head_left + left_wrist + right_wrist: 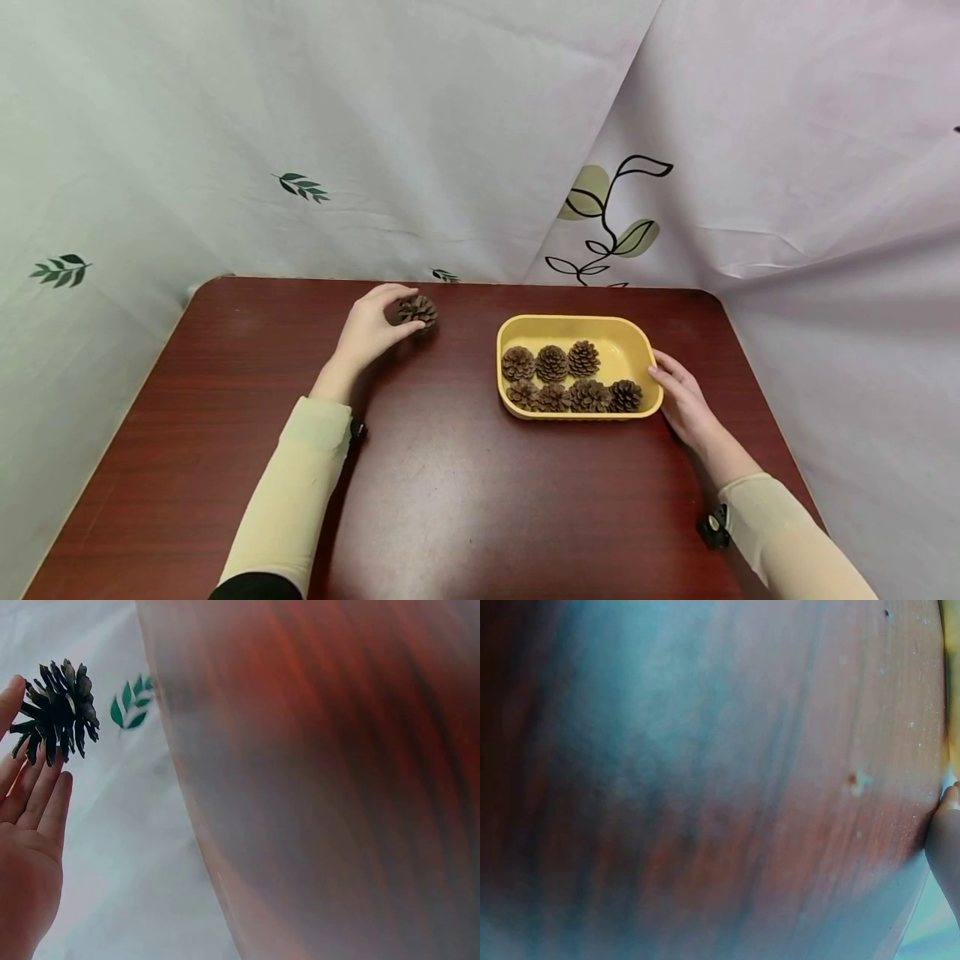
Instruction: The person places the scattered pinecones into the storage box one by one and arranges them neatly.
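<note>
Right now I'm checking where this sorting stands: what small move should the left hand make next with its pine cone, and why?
Probably carry it to the right, toward the yellow tray. The left hand pinches a lone pine cone at the table's far side, the tray already holds seven cones with bare space at its far right, and the right hand rests against the tray's edge, seemingly steadying it.

Brown pine cones, yellow tray, reddish-brown table, white leaf-print cloth.
</note>
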{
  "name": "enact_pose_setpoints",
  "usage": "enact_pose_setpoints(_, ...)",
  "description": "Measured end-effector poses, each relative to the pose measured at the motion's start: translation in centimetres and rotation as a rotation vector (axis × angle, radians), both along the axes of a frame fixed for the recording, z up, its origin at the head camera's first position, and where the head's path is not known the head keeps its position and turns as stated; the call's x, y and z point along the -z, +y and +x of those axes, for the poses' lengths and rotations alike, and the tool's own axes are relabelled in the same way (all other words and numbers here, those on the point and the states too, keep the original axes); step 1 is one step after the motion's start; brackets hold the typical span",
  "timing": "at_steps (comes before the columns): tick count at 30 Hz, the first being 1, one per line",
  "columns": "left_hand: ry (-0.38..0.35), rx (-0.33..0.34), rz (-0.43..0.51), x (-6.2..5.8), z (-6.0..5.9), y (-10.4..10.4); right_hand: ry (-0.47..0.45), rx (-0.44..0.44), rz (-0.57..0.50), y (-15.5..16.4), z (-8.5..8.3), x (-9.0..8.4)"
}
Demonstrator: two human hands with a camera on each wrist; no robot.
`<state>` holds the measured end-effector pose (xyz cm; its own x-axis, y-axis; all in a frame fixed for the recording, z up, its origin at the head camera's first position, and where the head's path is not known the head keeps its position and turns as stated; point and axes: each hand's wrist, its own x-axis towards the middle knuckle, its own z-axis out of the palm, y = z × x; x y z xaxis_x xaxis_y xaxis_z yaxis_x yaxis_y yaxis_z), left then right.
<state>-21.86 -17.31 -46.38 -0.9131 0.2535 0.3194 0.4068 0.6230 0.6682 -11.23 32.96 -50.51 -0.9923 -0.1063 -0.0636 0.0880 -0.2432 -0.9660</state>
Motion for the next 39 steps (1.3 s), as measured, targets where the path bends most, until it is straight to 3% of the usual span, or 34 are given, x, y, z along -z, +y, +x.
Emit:
enact_pose_setpoints(24, 0.037, 0.19, 0.034, -3.2, -0.9, 10.6, 0.006, -0.003, -0.027, 0.1, 0.2, 0.0)
enact_pose_setpoints(39, 0.014, 0.319, -0.038, -4.6, 0.2, 17.5, 0.008, -0.004, -0.012, 0.1, 0.0, 0.0)
